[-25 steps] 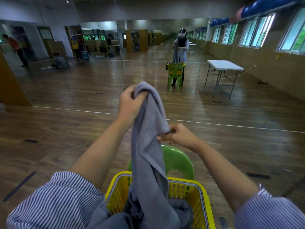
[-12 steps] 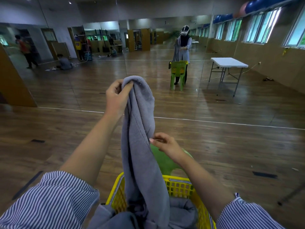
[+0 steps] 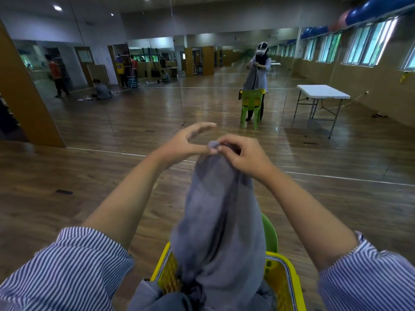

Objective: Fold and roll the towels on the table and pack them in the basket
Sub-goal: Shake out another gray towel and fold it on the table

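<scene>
So the grey towel (image 3: pixel 215 212) is held up in mid-air, hanging pretty much straight down, long axis vertical, with the bottom end trailing into the yellow basket (image 3: pixel 280 281) right below it. One top corner is pinched by the right hand (image 3: pixel 242 157), fingers curled around a little bunched tip of cloth. The left hand (image 3: pixel 184 142) is parked just beside that same corner, fingers spread and relaxed; nothing is gripped by it, though its thumb looks like it's about touching the tip.

The relation that matters: the rest of the towel lies below the grip, so a second corner has to be found somewhere down the hanging edge. The free left hand is probably the one to be sent for it, since it's right next to the top edge and idle.

What can't be made out: the other corners are lost in the folds, and the lower end is buried among more grey cloth (image 3: pixel 161 297) bunched in the basket and cut off by the frame. Whether that's one towel or several can't be told. The green chair (image 3: pixel 269 234) under the basket is mostly hidden behind the towel. A white folding table (image 3: pixel 323 92) is seen well apart on the right, in what looks like a mirrored wall.
</scene>
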Demonstrator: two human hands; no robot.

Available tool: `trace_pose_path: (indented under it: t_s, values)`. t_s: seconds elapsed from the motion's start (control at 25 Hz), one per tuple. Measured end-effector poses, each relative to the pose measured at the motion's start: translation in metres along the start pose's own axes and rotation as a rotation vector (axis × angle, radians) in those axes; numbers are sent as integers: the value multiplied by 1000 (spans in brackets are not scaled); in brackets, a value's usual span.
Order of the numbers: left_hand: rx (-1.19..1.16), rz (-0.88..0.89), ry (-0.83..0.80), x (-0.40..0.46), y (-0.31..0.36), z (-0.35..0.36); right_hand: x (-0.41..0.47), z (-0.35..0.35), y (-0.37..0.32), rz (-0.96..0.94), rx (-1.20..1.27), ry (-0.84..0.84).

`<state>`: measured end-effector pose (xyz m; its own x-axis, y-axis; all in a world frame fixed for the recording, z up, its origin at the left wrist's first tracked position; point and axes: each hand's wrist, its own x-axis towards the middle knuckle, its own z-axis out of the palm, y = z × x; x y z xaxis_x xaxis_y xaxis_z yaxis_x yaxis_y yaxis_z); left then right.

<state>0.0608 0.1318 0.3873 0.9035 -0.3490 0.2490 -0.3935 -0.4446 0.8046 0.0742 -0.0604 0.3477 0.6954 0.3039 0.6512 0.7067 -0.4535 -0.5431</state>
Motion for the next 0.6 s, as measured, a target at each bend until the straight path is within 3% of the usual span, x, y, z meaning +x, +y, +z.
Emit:
trace_pose_path:
  t_s: [0.04,0.08,0.16,0.24,0.36,0.44,0.6]
  values:
    - [-57,-4,-84,1,9,2,9,-11,-7,-21,-14,28]
    - [-65,22,-65,3,15,5,15,-20,-14,-13,7,76]
    - [60,150,199,10,21,13,16,-27,-16,83,131,154]
    - [201,242,440,14,25,17,4,-19,-4,192,140,103]
    - [112,179,779,11,36,0,-41,-1,34,378,-130,-157]
    - [45,120,999,5,34,-28,-74,-2,66,549,-200,-166]
    - [105,22,1158,-8,7,-70,-101,-28,103,716,-186,-189]
